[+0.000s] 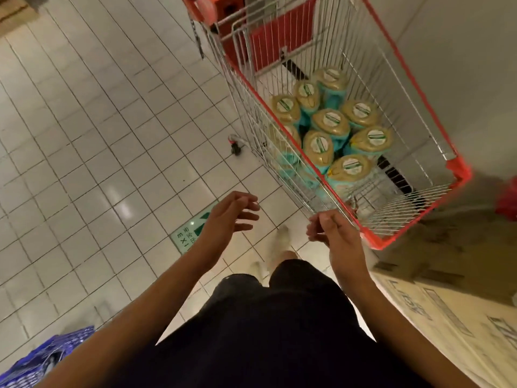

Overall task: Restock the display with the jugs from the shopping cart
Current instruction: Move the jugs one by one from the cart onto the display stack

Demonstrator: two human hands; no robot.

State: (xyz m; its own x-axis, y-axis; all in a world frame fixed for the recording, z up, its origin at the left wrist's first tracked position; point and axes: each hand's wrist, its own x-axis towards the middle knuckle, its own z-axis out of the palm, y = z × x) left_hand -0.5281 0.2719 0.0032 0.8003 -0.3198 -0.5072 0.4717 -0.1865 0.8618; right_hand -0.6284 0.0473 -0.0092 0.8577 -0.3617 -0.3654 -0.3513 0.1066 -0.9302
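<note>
Jugs, teal plastic, gold-capped, crowd my red-rimmed wire shopping cart. My left hand and right hand hang loose, empty. Yanking one may topple its neighbours.

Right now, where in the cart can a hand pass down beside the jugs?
Bare: near end of the shopping cart, between the nearest jug and the red corner, and along its right wall. Crowded: jugs fill the middle and left.
</note>
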